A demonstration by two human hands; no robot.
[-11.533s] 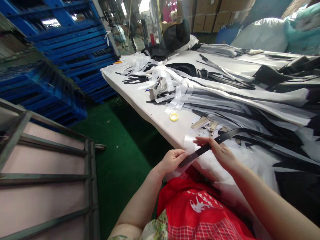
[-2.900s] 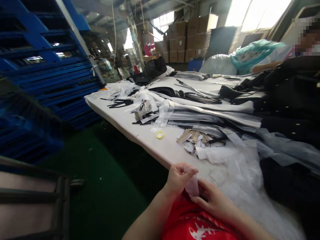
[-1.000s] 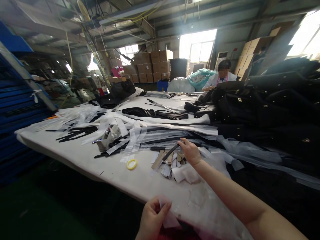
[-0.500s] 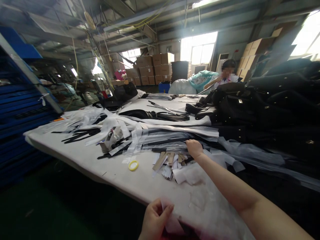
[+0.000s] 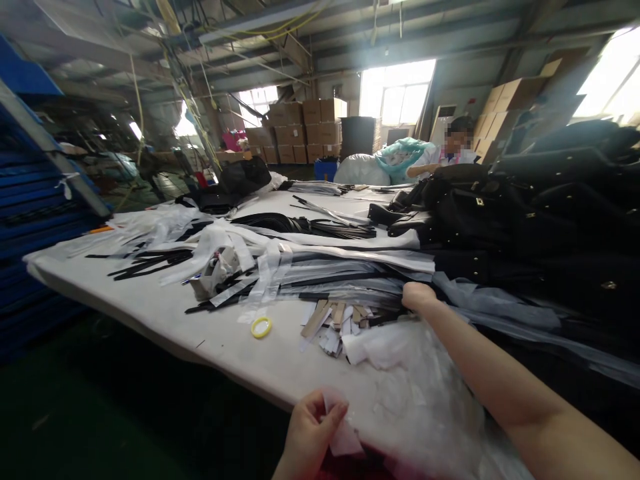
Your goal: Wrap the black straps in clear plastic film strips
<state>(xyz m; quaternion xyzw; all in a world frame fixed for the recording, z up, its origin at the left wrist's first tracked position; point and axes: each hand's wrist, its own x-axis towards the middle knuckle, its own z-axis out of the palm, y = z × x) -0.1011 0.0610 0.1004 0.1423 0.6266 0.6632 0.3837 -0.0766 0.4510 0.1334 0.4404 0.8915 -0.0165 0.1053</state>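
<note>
My left hand [image 5: 309, 433] is at the near table edge, its thumb and fingers pinched on a small translucent white slip [image 5: 344, 437]. My right arm stretches out over the table. My right hand [image 5: 417, 296] rests on the heap of black straps in clear sleeves [image 5: 350, 280], knuckles up and fingers hidden behind it. Just left of that hand lie loose cardboard and paper scraps [image 5: 333, 319]. Crumpled white tissue sheets [image 5: 385, 348] lie under my forearm.
A yellow ring [image 5: 261, 327] lies on the white table [image 5: 165, 313]. A wrapped grey lump [image 5: 213, 269] sits among white strips. Black bags [image 5: 525, 213] are piled on the right. A person [image 5: 457, 152] works at the far end. Blue pallets [image 5: 30, 207] stand left.
My right hand has slid to the right along the strap heap, away from the cardboard scraps. The left hand still pinches the white slip in the same place.
</note>
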